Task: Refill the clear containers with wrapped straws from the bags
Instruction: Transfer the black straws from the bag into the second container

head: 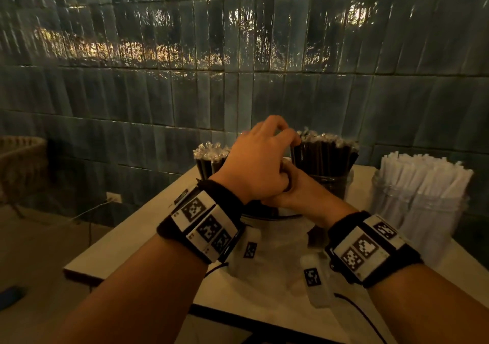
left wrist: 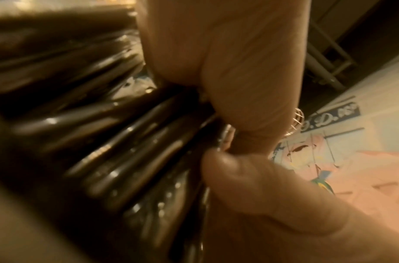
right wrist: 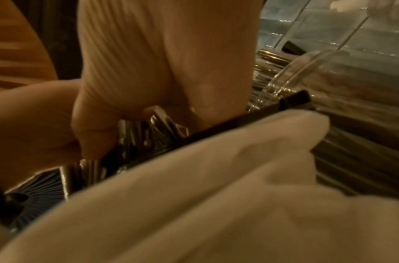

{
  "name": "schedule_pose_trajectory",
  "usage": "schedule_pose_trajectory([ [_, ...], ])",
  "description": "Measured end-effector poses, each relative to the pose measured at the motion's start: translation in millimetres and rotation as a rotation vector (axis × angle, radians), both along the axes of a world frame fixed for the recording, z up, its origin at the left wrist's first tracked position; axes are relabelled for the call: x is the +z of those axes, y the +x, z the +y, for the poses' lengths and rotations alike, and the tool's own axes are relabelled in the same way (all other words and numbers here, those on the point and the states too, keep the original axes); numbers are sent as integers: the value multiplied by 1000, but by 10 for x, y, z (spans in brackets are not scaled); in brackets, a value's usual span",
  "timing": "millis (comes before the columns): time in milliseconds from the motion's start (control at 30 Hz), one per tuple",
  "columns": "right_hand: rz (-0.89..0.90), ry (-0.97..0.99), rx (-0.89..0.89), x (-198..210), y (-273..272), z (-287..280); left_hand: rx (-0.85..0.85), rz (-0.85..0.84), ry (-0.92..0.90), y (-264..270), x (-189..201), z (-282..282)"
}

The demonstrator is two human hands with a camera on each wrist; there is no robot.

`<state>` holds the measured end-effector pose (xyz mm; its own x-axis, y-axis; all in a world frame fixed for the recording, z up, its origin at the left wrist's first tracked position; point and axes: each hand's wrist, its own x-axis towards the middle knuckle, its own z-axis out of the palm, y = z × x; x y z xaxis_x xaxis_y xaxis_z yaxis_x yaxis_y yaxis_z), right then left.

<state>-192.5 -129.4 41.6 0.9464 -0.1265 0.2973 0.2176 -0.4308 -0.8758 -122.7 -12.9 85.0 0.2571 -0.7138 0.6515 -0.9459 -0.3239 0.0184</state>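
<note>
Both hands meet over the table's middle in the head view. My left hand (head: 264, 158) lies on top, its fingers curled at the tops of black wrapped straws (head: 325, 155) standing in a clear container (head: 336, 185). In the left wrist view the thumb (left wrist: 239, 178) and a finger pinch a bundle of black straws (left wrist: 126, 142). My right hand (head: 293, 193) sits under the left, its fingers hidden there. The right wrist view shows its fingers (right wrist: 149, 62) curled over black straws (right wrist: 149, 128) beside the clear container's rim (right wrist: 306, 67).
A second container of black straws (head: 209, 158) stands to the left and a clear container of white wrapped straws (head: 420, 193) to the right. A clear plastic bag (head: 277, 253) lies on the pale table (head: 127, 245). A tiled wall rises just behind.
</note>
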Motion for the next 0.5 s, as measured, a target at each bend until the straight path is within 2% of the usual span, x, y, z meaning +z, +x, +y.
schedule_pose_trajectory([
  [100,-35,20,-4,-53,32,-8,191,-170,1,-41,16,40],
  [200,-31,-7,-11,-90,60,-24,325,-178,31,-35,58,122],
  [367,-70,-76,-3,-117,85,-43,438,55,293,55,148,195],
  [500,-129,-125,-45,-125,122,-46,336,283,389,71,190,175],
])
